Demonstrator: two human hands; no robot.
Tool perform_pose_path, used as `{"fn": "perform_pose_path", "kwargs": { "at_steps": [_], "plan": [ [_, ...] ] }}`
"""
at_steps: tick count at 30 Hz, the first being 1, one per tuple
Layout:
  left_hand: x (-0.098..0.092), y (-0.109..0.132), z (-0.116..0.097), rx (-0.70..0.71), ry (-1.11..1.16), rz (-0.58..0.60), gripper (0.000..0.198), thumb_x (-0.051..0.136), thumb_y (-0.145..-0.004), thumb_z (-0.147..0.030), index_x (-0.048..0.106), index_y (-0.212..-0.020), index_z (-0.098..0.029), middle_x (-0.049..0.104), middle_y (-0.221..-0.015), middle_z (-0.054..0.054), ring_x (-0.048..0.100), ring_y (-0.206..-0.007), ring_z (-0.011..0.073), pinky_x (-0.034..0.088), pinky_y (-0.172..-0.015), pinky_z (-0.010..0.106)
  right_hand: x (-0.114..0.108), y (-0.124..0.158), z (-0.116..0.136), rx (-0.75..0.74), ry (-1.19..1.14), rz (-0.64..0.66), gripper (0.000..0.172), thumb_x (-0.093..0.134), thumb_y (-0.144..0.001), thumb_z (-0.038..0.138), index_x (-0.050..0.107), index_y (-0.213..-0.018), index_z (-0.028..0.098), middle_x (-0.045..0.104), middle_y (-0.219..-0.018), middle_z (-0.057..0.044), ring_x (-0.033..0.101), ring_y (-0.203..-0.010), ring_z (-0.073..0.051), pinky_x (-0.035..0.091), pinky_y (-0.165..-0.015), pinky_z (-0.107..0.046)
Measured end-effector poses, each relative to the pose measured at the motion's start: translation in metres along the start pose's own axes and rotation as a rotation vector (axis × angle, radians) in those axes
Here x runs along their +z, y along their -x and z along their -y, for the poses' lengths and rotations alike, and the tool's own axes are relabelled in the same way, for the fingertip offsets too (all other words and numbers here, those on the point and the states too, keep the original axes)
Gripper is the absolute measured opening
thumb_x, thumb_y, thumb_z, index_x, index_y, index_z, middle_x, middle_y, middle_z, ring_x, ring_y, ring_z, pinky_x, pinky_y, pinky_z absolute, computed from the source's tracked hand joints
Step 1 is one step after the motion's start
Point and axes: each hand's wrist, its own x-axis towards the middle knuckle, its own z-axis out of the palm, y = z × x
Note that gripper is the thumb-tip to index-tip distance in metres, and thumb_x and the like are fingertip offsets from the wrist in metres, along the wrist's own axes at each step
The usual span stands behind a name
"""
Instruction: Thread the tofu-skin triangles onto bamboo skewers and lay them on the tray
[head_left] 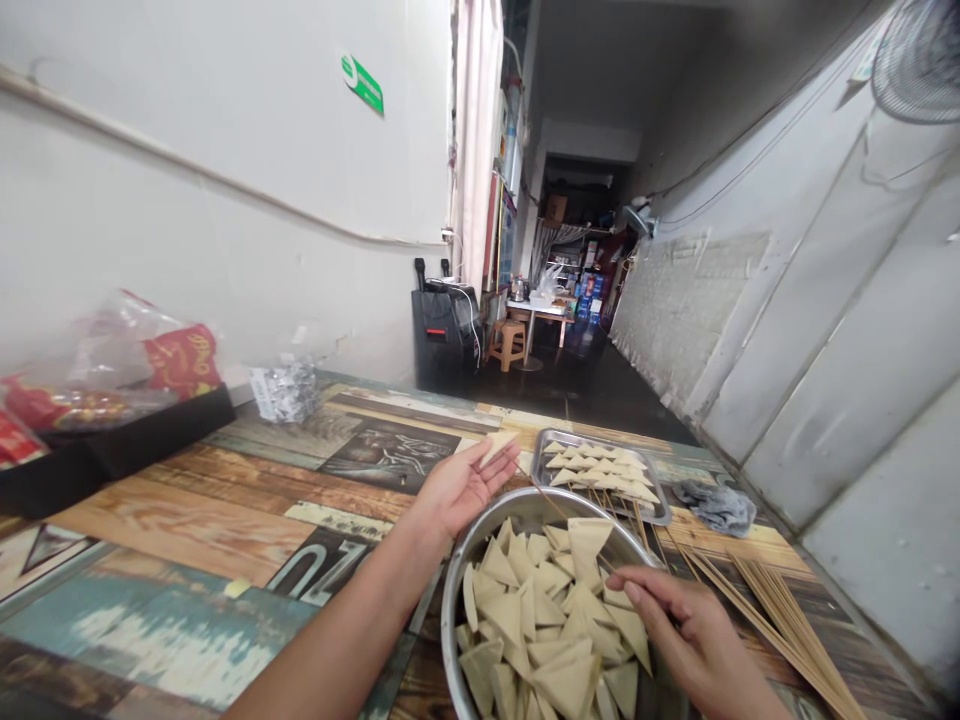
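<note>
My left hand (pixel 469 487), palm up, pinches a pale triangular piece (pixel 498 445) above the far left rim of a round metal bowl (pixel 452 600). From beside those fingers a thin wooden skewer (pixel 545 494) slants down toward my right hand (pixel 679 615), which is closed around it over the bowl's right side; its near end is hidden. Many similar triangles (pixel 517 610) fill the bowl, and a larger one (pixel 588 545) stands up between my hands, overlapping the skewer's line. Behind the bowl, a metal tray (pixel 660 505) holds rows of triangles on skewers.
Loose skewers (pixel 799 630) lie on the patterned table (pixel 187 520) at the right, near a crumpled grey cloth (pixel 718 506). At the left are a black box (pixel 142 440) with red packages and a clear container (pixel 285 390). A black speaker (pixel 448 325) stands beyond.
</note>
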Motion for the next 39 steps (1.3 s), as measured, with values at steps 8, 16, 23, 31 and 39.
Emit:
{"fn": "perform_pose_path", "kwargs": {
  "at_steps": [8, 16, 23, 31, 39],
  "plan": [
    [0.003, 0.003, 0.002, 0.011, -0.034, 0.003, 0.009, 0.05, -0.079, -0.01, 0.054, -0.086, -0.006, 0.063, -0.099, 0.019, 0.062, -0.092, 0.0227, 0.052, -0.079, 0.033, 0.001, 0.0, 0.0, -0.006, 0.027, -0.018, 0.028, 0.04, -0.087, 0.033, 0.064, -0.09, 0.019, 0.068, -0.081, -0.004, 0.063, -0.077, -0.017, 0.05, -0.068, -0.022],
    [0.007, 0.007, 0.005, 0.016, -0.066, 0.017, 0.002, 0.051, -0.079, -0.009, 0.051, -0.081, -0.009, 0.063, -0.098, 0.019, 0.062, -0.09, 0.0227, 0.053, -0.077, 0.033, 0.0, -0.001, 0.006, 0.031, -0.005, 0.014, 0.03, 0.039, -0.088, 0.034, 0.064, -0.091, 0.017, 0.068, -0.084, -0.006, 0.063, -0.077, -0.016, 0.049, -0.068, -0.022],
    [0.006, 0.005, 0.006, 0.03, -0.02, -0.042, 0.008, 0.053, -0.08, -0.019, 0.052, -0.083, -0.012, 0.065, -0.088, 0.016, 0.065, -0.08, 0.0208, 0.053, -0.073, 0.035, 0.008, 0.001, 0.008, 0.032, -0.005, 0.035, 0.028, 0.039, -0.087, 0.033, 0.063, -0.087, 0.017, 0.066, -0.075, -0.003, 0.062, -0.075, -0.016, 0.048, -0.067, -0.021],
    [0.005, 0.005, 0.005, 0.041, 0.014, -0.058, 0.004, 0.054, -0.078, -0.014, 0.052, -0.08, -0.011, 0.064, -0.088, 0.017, 0.064, -0.081, 0.021, 0.053, -0.073, 0.034, 0.01, 0.0, 0.013, -0.014, 0.059, 0.029, 0.028, 0.037, -0.087, 0.033, 0.061, -0.086, 0.018, 0.066, -0.071, -0.003, 0.06, -0.064, -0.015, 0.046, -0.057, -0.021],
    [0.005, 0.005, 0.007, 0.047, 0.064, -0.048, 0.006, 0.055, -0.077, -0.011, 0.051, -0.08, -0.012, 0.064, -0.09, 0.017, 0.064, -0.085, 0.0222, 0.053, -0.074, 0.033, 0.014, 0.002, 0.014, -0.071, 0.054, 0.0, 0.024, 0.037, -0.088, 0.029, 0.058, -0.088, 0.019, 0.064, -0.069, -0.002, 0.059, -0.061, -0.014, 0.044, -0.056, -0.021]
  ]
}}
